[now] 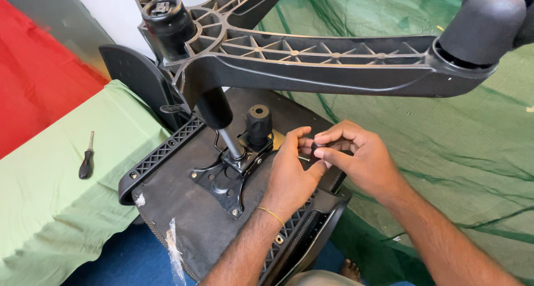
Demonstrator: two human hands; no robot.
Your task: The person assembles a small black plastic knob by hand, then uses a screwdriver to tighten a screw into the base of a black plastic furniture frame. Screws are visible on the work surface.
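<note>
The office chair lies upside down, its seat underside (183, 208) facing up, which puts the metal mounting plate (225, 177) and the gas cylinder (222, 125) within easy reach. The star base (311, 58) hangs over the work at twelve o'clock, one arm running out to two o'clock where a castor (486, 22) is fitted, another castor socket (167, 19) at eleven. Both hands meet just at three o'clock of the plate: the left hand (292, 172) has its fingers pinched together near a short bolt-like stem, and the right hand (356, 155) is clamped on a small black knob (318, 147), fingertips curled round it as if to turn it against the side of the mechanism. I'd judge the left hand steadies the part while the right does the gripping, though the contact point itself is hidden by the fingers. A taller black knob (258, 122) stands upright beside the cylinder. Over at nine o'clock a screwdriver (87, 158) with a black handle rests on the pale green cloth (55, 208), well apart from the hands, laid aside. A green net (445, 141) covers the floor on the right.
</note>
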